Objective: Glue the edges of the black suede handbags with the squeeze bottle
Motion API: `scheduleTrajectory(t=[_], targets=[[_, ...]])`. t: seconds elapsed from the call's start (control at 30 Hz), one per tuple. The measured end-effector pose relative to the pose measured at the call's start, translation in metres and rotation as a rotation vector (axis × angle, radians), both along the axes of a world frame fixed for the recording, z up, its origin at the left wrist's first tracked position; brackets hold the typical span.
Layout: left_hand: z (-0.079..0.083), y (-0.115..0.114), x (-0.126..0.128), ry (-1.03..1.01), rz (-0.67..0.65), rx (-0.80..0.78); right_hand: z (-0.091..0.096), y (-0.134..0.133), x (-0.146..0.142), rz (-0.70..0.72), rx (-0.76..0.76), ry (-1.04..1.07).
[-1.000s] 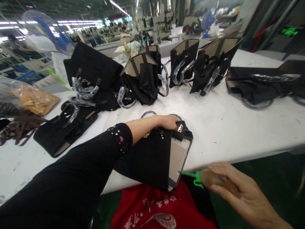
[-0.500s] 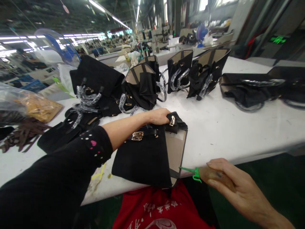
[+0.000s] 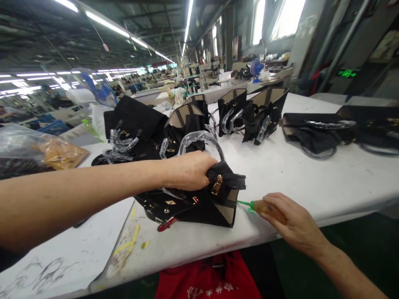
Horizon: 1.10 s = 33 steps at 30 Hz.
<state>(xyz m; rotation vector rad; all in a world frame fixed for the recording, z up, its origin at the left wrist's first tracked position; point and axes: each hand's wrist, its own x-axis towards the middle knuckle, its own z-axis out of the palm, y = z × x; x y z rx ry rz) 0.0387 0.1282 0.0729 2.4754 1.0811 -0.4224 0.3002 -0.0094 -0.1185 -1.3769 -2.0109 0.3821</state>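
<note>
My left hand (image 3: 195, 170) is closed on the bunched upper part of a black handbag (image 3: 199, 211), beside a gold zip pull (image 3: 217, 185). The bag lies tilted on the table, its beige inner side (image 3: 228, 212) facing right and its plastic-wrapped handle (image 3: 199, 136) standing up behind my hand. Gold fittings show along its front, with a red-handled tool (image 3: 166, 224) at its lower edge. My right hand (image 3: 288, 222) grips a brown glue bottle (image 3: 269, 211) with a thin green nozzle. The nozzle tip is at the bag's right edge; whether it touches, I cannot tell.
Several black handbags (image 3: 264, 112) stand or lie along the back of the white table (image 3: 311, 178). More bags (image 3: 134, 120) are piled at the left, near a clear plastic bag (image 3: 18, 141) and tan pieces (image 3: 64, 151). A blue fan (image 3: 96, 87) stands beyond.
The handbag has been turned and tilted, and its handle now stands up. My right hand has moved up and left with the glue bottle, and the camera view has tilted up.
</note>
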Motion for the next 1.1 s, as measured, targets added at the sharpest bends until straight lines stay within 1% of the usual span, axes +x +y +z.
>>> scheduleTrajectory(t=[0.07, 0.13, 0.2, 0.27, 0.37, 0.47, 0.6, 0.63, 0.7, 0.77, 0.83, 0.9, 1.0, 1.1], targets=[[-0.002, 0.001, 0.0, 0.002, -0.022, 0.016, 0.0, 0.002, 0.0, -0.006, -0.007, 0.017], [-0.005, 0.009, 0.002, -0.01, -0.02, 0.036, 0.001, 0.005, 0.0, -0.012, -0.009, 0.037], [-0.009, 0.017, 0.005, -0.009, 0.002, 0.067, 0.002, 0.009, 0.0, -0.02, -0.007, 0.065], [-0.012, 0.02, 0.008, 0.005, 0.031, 0.116, 0.001, 0.012, 0.0, -0.036, -0.005, 0.096], [-0.013, 0.013, 0.01, 0.024, 0.053, 0.167, 0.0, 0.013, 0.001, -0.037, -0.044, 0.124], [-0.01, 0.002, 0.01, 0.024, 0.039, 0.178, 0.001, 0.011, 0.001, -0.027, -0.151, 0.155], [-0.004, -0.003, 0.008, 0.008, 0.039, 0.142, 0.002, 0.011, 0.002, -0.137, -0.312, 0.251], [-0.003, -0.004, 0.008, 0.004, 0.031, 0.127, 0.002, 0.012, 0.001, -0.14, -0.345, 0.259], [-0.001, -0.005, 0.007, 0.011, 0.015, 0.114, 0.002, 0.012, 0.001, -0.102, -0.414, 0.272], [0.0, -0.006, 0.005, 0.034, 0.008, 0.112, 0.003, 0.012, 0.001, -0.104, -0.436, 0.292], [0.0, -0.008, 0.003, 0.042, 0.009, 0.103, 0.005, 0.012, 0.0, -0.152, -0.443, 0.307], [0.0, -0.009, 0.001, 0.037, 0.013, 0.094, 0.008, 0.013, 0.0, -0.17, -0.488, 0.31], [0.0, -0.011, -0.001, 0.039, 0.014, 0.085, 0.012, 0.012, -0.001, -0.107, -0.602, 0.327], [0.0, -0.014, -0.003, 0.034, 0.002, 0.053, 0.013, 0.011, -0.002, -0.15, -0.569, 0.335]])
